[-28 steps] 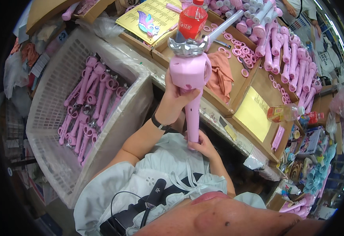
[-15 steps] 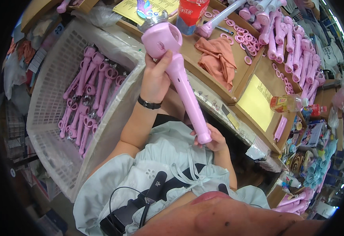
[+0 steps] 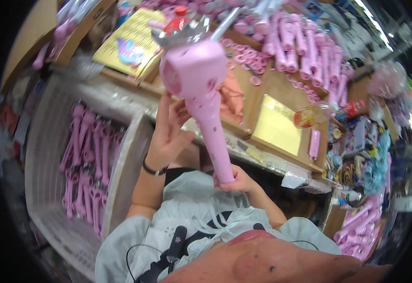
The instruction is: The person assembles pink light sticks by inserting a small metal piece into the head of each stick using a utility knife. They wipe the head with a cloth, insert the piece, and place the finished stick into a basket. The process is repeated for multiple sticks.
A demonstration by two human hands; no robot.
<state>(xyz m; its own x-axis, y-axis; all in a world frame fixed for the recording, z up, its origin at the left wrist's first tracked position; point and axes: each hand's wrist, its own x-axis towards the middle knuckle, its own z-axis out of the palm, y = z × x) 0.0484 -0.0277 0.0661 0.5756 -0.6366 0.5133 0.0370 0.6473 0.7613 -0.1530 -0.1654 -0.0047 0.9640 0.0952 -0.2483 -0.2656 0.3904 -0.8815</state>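
A pink toy wand with a hollow head and a silver crown stands tilted in front of me, its crowned end away from my body. My right hand is closed round the bottom end of its handle. My left hand, with a black band at the wrist, is beside the wand's neck, just under the head. Its fingers are spread and the thumb is apart from the handle. The wand's head partly hides those fingertips, so I cannot tell whether they touch it.
On my left stands a white plastic basket holding several pink wands. Cardboard trays ahead hold pink rings, an orange cloth and a yellow sheet. Pink handles are piled at the far right, near a bottle.
My left hand has let go of the wand's neck and opened. The wand has turned about its length and stands steeper; my right hand now wraps its lower end. The whole view has shifted.
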